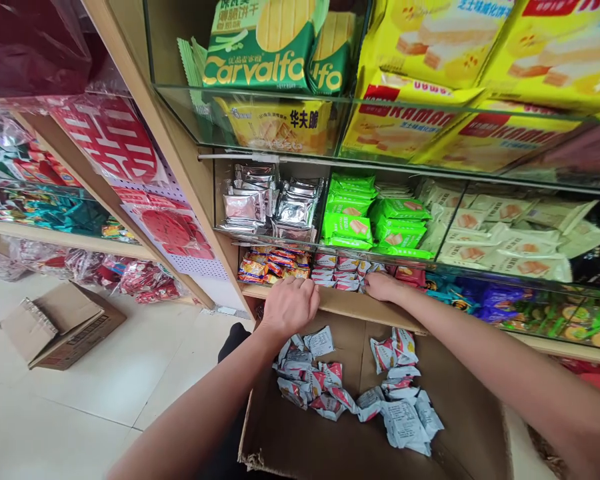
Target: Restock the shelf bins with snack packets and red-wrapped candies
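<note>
My left hand (290,305) rests knuckles up on the edge of the lowest shelf, its curled fingers reaching into the red and white snack packets (341,272) stacked there. My right hand (380,285) reaches into the same shelf bin beside it, fingers tucked among the packets and hidden. Below both hands is an open cardboard box (300,440) with several loose red and white snack packets (325,390) lying on its bottom.
The glass-fronted shelves above hold silver packets (267,203), green packets (370,220), pale wafer packs (505,233) and yellow and green biscuit bags. Orange snacks (273,265) sit left of my hands. Another cardboard box (60,323) lies on the tiled floor at left.
</note>
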`<state>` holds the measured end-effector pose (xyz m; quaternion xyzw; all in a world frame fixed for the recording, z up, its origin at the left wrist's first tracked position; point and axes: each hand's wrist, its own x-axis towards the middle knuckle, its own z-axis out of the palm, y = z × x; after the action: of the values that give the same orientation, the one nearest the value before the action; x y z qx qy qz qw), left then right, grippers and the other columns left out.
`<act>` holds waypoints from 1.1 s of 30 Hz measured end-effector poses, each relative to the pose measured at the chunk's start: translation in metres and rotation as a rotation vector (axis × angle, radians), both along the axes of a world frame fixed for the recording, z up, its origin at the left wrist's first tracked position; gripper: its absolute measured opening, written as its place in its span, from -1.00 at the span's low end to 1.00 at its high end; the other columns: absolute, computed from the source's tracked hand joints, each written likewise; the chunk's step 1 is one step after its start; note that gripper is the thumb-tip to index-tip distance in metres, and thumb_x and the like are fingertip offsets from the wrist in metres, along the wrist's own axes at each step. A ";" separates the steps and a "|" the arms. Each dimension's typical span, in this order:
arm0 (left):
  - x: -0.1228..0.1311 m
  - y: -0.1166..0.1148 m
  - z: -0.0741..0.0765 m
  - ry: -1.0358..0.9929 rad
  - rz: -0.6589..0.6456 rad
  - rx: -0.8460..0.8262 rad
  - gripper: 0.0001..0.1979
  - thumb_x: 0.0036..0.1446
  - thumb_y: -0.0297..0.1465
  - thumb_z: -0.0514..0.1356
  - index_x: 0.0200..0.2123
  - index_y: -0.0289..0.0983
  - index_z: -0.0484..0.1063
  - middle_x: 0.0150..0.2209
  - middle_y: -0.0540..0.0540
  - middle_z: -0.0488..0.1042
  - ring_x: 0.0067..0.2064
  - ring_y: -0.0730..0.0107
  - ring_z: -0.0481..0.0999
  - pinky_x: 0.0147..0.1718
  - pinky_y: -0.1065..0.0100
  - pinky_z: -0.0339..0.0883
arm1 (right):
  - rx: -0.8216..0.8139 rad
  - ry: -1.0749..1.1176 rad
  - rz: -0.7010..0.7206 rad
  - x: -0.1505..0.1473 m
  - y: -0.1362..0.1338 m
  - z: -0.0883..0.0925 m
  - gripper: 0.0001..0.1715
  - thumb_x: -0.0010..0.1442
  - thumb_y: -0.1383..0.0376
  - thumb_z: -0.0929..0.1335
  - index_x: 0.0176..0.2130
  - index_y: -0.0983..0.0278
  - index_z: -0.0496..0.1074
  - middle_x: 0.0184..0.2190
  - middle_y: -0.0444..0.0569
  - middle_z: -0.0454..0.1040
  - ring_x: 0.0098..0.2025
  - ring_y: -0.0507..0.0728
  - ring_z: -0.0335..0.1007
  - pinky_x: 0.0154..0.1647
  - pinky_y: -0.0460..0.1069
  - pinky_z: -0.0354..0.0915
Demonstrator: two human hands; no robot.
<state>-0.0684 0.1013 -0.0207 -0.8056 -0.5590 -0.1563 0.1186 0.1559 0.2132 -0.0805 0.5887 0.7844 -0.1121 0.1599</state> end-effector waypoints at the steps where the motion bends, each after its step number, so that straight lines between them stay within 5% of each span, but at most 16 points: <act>1: 0.000 0.000 0.000 0.001 -0.002 0.000 -0.69 0.16 -0.35 -0.13 -0.48 -0.28 0.33 -0.49 -0.11 0.41 -0.38 0.29 0.36 -0.41 0.29 0.03 | -0.001 -0.006 -0.011 -0.001 0.000 0.000 -0.66 0.04 0.30 0.25 -0.22 0.46 0.42 -0.19 0.26 0.41 -0.13 0.23 0.34 -0.20 -0.03 0.22; 9: 0.000 0.000 -0.001 0.033 0.012 0.011 -0.68 0.16 -0.34 -0.15 -0.48 -0.28 0.33 -0.50 -0.12 0.41 -0.39 0.29 0.36 -0.42 0.29 0.03 | 0.017 0.001 -0.062 -0.008 0.012 0.001 -0.61 0.00 0.32 0.29 -0.16 0.47 0.38 -0.14 0.27 0.38 -0.12 0.20 0.33 -0.22 -0.06 0.22; 13: -0.001 -0.001 -0.001 0.045 0.012 0.016 -0.68 0.16 -0.33 -0.15 -0.48 -0.27 0.32 -0.50 -0.10 0.41 -0.39 0.29 0.35 -0.42 0.29 0.03 | -0.014 0.042 -0.043 -0.006 0.006 0.024 -0.72 -0.02 0.27 0.31 -0.31 0.41 0.44 -0.31 0.17 0.46 -0.28 0.16 0.38 -0.34 -0.07 0.23; 16: -0.001 0.000 -0.001 0.048 0.009 0.014 -0.68 0.16 -0.33 -0.15 -0.48 -0.27 0.32 -0.50 -0.10 0.41 -0.39 0.29 0.35 -0.42 0.29 0.03 | 0.076 0.149 -0.011 -0.001 -0.031 0.055 -0.71 0.09 0.21 0.23 -0.29 0.33 0.41 -0.32 0.06 0.45 -0.28 0.10 0.36 -0.29 -0.07 0.20; 19: -0.001 0.000 0.000 0.051 0.009 0.011 -0.67 0.16 -0.34 -0.15 -0.48 -0.27 0.33 -0.50 -0.10 0.41 -0.39 0.29 0.35 -0.42 0.29 0.03 | 0.458 0.476 0.071 0.003 -0.102 0.071 -0.68 0.18 0.22 0.13 -0.30 0.30 0.37 -0.33 0.03 0.41 -0.25 0.09 0.31 -0.21 -0.03 0.17; 22: 0.000 0.001 0.002 0.051 0.020 0.007 -0.67 0.16 -0.34 -0.15 -0.47 -0.27 0.34 -0.50 -0.11 0.41 -0.39 0.30 0.36 -0.42 0.30 0.04 | 0.348 0.600 0.271 0.006 -0.174 0.045 -0.73 0.17 0.25 0.14 -0.40 0.24 0.36 -0.42 -0.03 0.38 -0.33 0.06 0.30 -0.30 -0.05 0.22; 24: 0.001 0.000 0.002 0.054 0.024 0.007 -0.67 0.17 -0.34 -0.15 -0.46 -0.27 0.34 -0.49 -0.11 0.41 -0.39 0.30 0.36 -0.42 0.30 0.04 | 0.241 0.485 0.262 0.010 -0.199 0.005 -0.77 0.11 0.23 0.21 -0.25 0.23 0.37 -0.19 0.04 0.36 -0.13 0.16 0.25 -0.16 0.03 0.21; 29: 0.002 -0.002 0.002 0.060 0.031 0.017 -0.66 0.17 -0.33 -0.16 -0.47 -0.27 0.33 -0.48 -0.11 0.42 -0.38 0.29 0.37 -0.42 0.31 0.04 | 0.272 0.154 -0.433 0.028 -0.180 -0.086 -0.37 0.02 0.22 0.27 0.09 0.29 0.13 0.12 0.21 -0.01 0.12 0.40 -0.09 -0.12 0.22 0.15; 33: 0.003 -0.004 0.003 0.070 0.032 0.015 -0.66 0.17 -0.33 -0.16 -0.47 -0.28 0.33 -0.49 -0.11 0.42 -0.38 0.30 0.37 -0.41 0.31 0.04 | 0.330 0.192 -0.554 0.039 -0.163 -0.101 -0.50 0.11 0.19 0.19 0.05 0.22 0.18 0.11 0.20 -0.02 0.02 0.35 0.12 -0.16 0.15 0.18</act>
<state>-0.0655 0.0968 -0.0178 -0.8006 -0.5662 -0.1304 0.1465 0.1948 0.0502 -0.1815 0.7844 0.6134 -0.0777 -0.0489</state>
